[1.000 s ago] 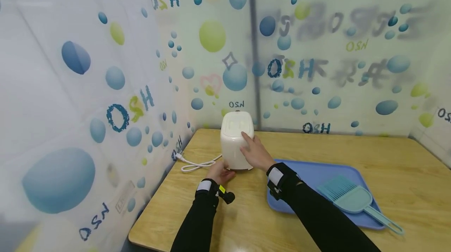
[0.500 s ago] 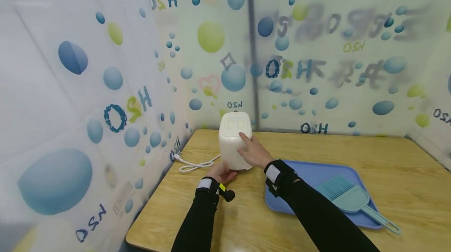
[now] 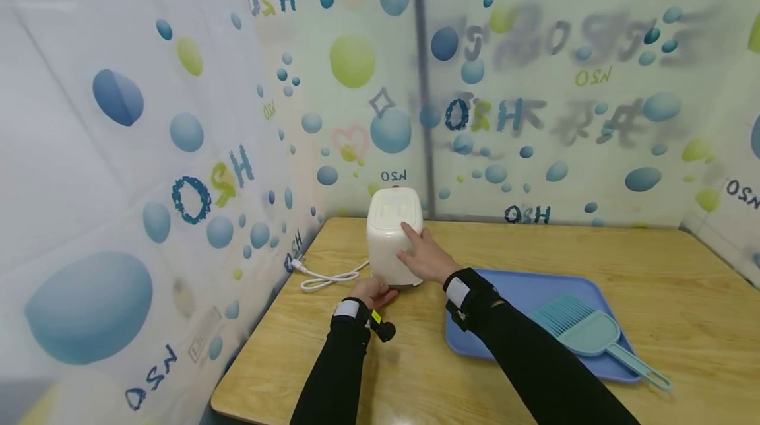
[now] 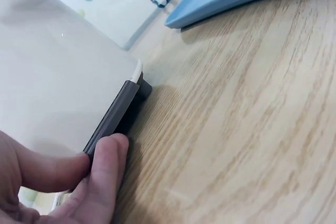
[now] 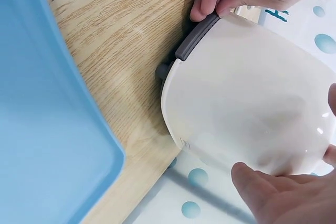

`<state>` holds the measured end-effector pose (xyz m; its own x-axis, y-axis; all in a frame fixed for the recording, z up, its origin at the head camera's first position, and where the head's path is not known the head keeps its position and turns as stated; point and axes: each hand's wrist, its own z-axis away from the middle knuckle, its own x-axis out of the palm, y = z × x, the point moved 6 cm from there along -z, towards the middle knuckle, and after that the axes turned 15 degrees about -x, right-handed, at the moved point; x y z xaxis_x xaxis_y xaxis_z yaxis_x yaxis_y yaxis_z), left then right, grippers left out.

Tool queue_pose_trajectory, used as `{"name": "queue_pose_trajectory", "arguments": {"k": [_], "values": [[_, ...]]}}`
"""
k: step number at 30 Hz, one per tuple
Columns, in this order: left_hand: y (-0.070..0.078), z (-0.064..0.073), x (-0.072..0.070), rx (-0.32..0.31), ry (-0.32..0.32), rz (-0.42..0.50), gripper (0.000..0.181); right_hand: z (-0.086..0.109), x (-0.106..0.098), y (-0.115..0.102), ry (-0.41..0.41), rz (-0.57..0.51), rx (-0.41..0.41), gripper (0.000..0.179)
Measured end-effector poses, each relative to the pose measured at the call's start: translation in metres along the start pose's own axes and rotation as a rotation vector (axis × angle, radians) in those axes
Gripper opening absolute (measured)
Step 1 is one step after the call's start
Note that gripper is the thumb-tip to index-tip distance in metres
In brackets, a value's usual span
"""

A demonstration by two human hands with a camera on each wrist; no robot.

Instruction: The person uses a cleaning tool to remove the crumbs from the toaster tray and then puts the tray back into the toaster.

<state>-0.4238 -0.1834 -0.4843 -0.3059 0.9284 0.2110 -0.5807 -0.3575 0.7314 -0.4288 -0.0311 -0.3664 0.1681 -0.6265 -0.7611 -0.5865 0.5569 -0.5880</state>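
Observation:
A white toaster (image 3: pixel 388 253) stands upright near the table's back left, a dark grey crumb tray (image 4: pixel 116 109) along its lower edge. Low at its base, my left hand (image 3: pixel 369 291) pinches the crumb tray's edge between thumb and fingers, as the left wrist view shows up close. My right hand (image 3: pixel 429 259) rests against the toaster's near right side, its index finger straight up to the top edge. In the right wrist view, the thumb (image 5: pixel 244 182) lies against the white face, while the other fingers are mostly cut off at the frame's edge.
A white power cord (image 3: pixel 326 280) with its plug lies left of the toaster. On the right, a blue tray (image 3: pixel 475 339) carries a light teal dustpan (image 3: pixel 596 334) with a comb-like toothed edge. Patterned curtain walls (image 3: pixel 356 121) stand behind and left of the wooden table (image 3: pixel 683 293).
The view shifts slightly to the right. Both hands keep their places on the toaster and its crumb tray, with no clear movement otherwise.

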Motion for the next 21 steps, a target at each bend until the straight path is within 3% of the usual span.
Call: {"name": "queue_pose_trajectory", "arguments": {"k": [8, 13, 17, 19, 21], "values": [[0.001, 0.007, -0.003, 0.031, 0.037, -0.012, 0.016, 0.002, -0.001, -0.002, 0.013, 0.014, 0.007, 0.072], [0.0, 0.007, -0.005, 0.036, 0.022, -0.01, 0.016, 0.002, 0.002, -0.002, 0.035, 0.018, 0.01, 0.073], [-0.001, 0.006, -0.008, 0.014, -0.005, -0.053, 0.02, 0.005, -0.001, -0.001, 0.115, 0.018, 0.005, 0.073], [-0.001, 0.007, -0.009, 0.003, -0.015, -0.096, 0.025, 0.008, -0.005, 0.0, 0.201, 0.038, 0.0, 0.062], [0.0, 0.009, -0.01, -0.005, -0.032, -0.133, 0.03, 0.012, -0.01, 0.004, 0.257, 0.048, 0.031, 0.035]]}}
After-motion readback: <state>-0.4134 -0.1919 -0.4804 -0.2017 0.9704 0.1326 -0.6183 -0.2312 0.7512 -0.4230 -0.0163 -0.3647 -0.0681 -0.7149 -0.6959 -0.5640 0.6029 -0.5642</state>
